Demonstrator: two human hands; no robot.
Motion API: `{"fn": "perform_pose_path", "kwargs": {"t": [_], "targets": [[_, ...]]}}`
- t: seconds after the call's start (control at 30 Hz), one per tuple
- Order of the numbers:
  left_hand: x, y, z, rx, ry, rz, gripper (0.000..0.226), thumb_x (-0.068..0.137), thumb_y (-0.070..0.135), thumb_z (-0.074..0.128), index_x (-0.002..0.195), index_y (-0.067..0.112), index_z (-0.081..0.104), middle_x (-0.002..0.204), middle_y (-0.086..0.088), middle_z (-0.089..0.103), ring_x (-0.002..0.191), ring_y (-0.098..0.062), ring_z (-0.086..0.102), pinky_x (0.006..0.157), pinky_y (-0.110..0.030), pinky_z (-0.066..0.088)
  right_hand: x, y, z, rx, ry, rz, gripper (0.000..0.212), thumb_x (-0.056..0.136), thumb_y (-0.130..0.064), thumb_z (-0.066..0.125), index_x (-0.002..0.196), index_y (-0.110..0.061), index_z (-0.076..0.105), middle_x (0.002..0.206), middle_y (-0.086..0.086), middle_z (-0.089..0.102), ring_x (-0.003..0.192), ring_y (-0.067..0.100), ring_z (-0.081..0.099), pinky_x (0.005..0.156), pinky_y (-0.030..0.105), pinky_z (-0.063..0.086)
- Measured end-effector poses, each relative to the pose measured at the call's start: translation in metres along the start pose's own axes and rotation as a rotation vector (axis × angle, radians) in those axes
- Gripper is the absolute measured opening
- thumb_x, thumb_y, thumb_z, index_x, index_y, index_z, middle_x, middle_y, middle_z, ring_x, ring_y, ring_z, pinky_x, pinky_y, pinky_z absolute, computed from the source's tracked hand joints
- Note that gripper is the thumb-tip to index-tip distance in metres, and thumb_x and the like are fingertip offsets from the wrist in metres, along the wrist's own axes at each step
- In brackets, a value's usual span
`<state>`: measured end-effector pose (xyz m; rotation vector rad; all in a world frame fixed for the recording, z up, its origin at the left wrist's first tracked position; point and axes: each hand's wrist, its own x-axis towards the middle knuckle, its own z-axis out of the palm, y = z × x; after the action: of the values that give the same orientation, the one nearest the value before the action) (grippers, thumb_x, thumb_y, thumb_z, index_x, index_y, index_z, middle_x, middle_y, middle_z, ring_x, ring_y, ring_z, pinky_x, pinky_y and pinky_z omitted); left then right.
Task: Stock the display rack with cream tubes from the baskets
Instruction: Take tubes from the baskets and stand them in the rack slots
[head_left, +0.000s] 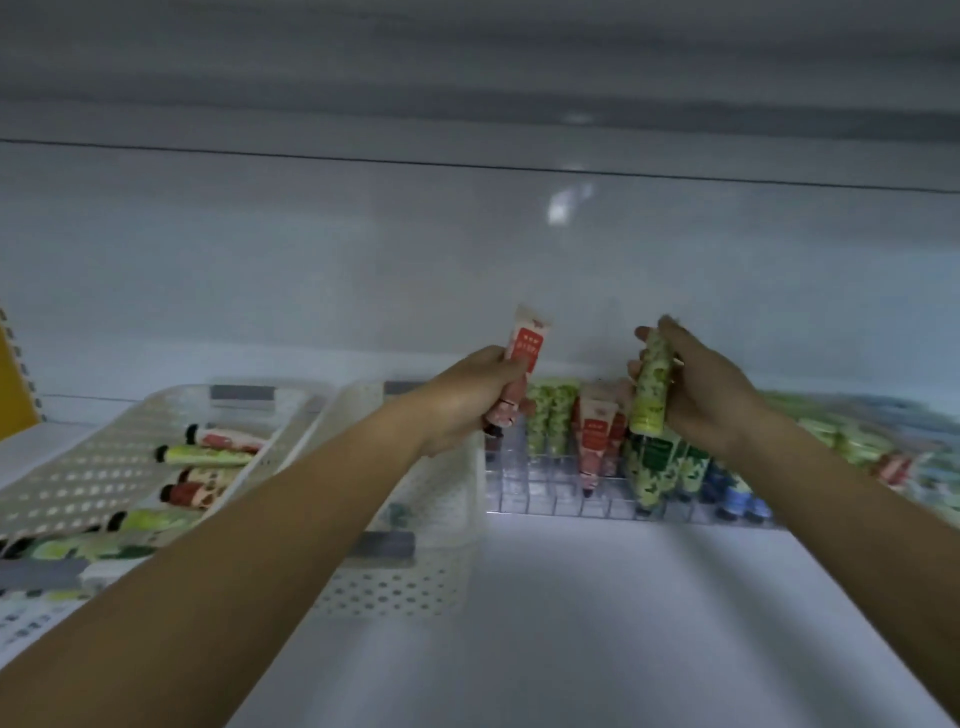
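Red tube: red-and-white soft plastic cream tube (527, 343), centre of frame, gripped round its lower half by the left hand (470, 400); long axis near upright, flat crimped end up, dark cap poking out below the fist.
Green tube: pale-green leaf-printed plastic cream tube (648, 395), right of centre, pinched between thumb and curled fingers of the right hand (701, 389); also near upright, cap end down.
Key relation: both tubes just above the clear grid-celled plastic display rack (524, 488), which lies directly below and slightly beyond the hands; right hand over the filled green rows, left hand over the rack's left edge, where cells look vacant.
Next move: probably a straight lowering, cap first, no turning needed.
Rack contents: standing tubes (595, 441) in green, red and blue, cap-down in rows, glossy, tapering to flat tops.
Baskets: far-left white perforated plastic basket (78, 467), tilted, holding loose tubes (208, 454) lying flat, black caps leftward; nearer white perforated basket (405, 587) under the left forearm, contents hidden.
Shelf: smooth white shelf board (623, 597) across lower frame.
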<state>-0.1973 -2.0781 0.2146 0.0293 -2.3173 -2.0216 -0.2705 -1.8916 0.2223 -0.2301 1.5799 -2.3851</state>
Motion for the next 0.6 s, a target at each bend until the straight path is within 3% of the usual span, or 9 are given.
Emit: {"fn": "perform_pose_path", "kwargs": {"t": [0.13, 0.2, 0.27, 0.4, 0.5, 0.6], "targets": [[0.018, 0.0, -0.002, 0.128, 0.028, 0.026, 0.01, 0.098, 0.022, 0.043, 0.101, 0.016, 0.051, 0.082, -0.001, 0.056, 0.079, -0.016, 0.055, 0.078, -0.027, 0.046, 0.003, 0.0, -0.008, -0.081, 0.003, -0.028, 0.022, 0.1, -0.022, 0.037, 0.091, -0.013, 0.055, 0.081, 0.007, 0.054, 0.074, 0.016, 0.055, 0.05, 0.022, 0.053], [0.029, -0.001, -0.002, 0.181, 0.039, 0.054, 0.007, 0.096, 0.022, 0.047, 0.099, 0.02, 0.053, 0.088, 0.001, 0.06, 0.087, -0.016, 0.058, 0.091, -0.032, 0.045, 0.008, 0.001, -0.01, -0.271, 0.017, -0.078, 0.02, 0.099, -0.02, 0.04, 0.089, -0.016, 0.057, 0.087, 0.003, 0.062, 0.08, 0.015, 0.059, 0.061, 0.025, 0.052], [0.039, -0.005, 0.001, 0.182, 0.049, 0.069, 0.004, 0.094, 0.02, 0.051, 0.096, 0.02, 0.053, 0.089, 0.001, 0.061, 0.091, -0.017, 0.058, 0.09, -0.031, 0.043, 0.013, 0.001, -0.01, -0.427, 0.004, -0.122, 0.018, 0.098, -0.019, 0.044, 0.089, -0.016, 0.059, 0.091, 0.001, 0.066, 0.083, 0.014, 0.06, 0.07, 0.023, 0.05], [0.056, -0.028, 0.007, 0.194, 0.203, 0.124, 0.004, 0.091, 0.012, 0.052, 0.093, 0.015, 0.053, 0.089, -0.002, 0.062, 0.085, -0.02, 0.058, 0.073, -0.026, 0.045, 0.023, 0.004, -0.002, -0.555, -0.024, -0.184, 0.011, 0.093, -0.018, 0.054, 0.086, -0.009, 0.056, 0.086, 0.006, 0.059, 0.078, 0.019, 0.057, 0.065, 0.023, 0.055], [0.064, -0.042, 0.003, 0.097, 0.33, 0.158, 0.006, 0.091, 0.009, 0.051, 0.09, 0.014, 0.054, 0.093, -0.009, 0.066, 0.083, -0.026, 0.063, 0.082, -0.039, 0.052, 0.035, 0.013, 0.008, -0.638, 0.002, -0.242, 0.017, 0.089, -0.013, 0.059, 0.073, -0.012, 0.054, 0.076, 0.007, 0.057, 0.07, 0.02, 0.057, 0.081, 0.038, 0.054], [0.066, -0.046, 0.0, -0.021, 0.359, 0.164, 0.008, 0.093, 0.011, 0.05, 0.09, 0.017, 0.053, 0.093, -0.007, 0.063, 0.086, -0.023, 0.062, 0.088, -0.04, 0.053, 0.052, 0.027, 0.014, -0.913, 0.065, -0.327, 0.023, 0.087, -0.017, 0.062, 0.068, -0.022, 0.052, 0.074, 0.002, 0.059, 0.075, 0.022, 0.06, 0.079, 0.036, 0.052]]}}
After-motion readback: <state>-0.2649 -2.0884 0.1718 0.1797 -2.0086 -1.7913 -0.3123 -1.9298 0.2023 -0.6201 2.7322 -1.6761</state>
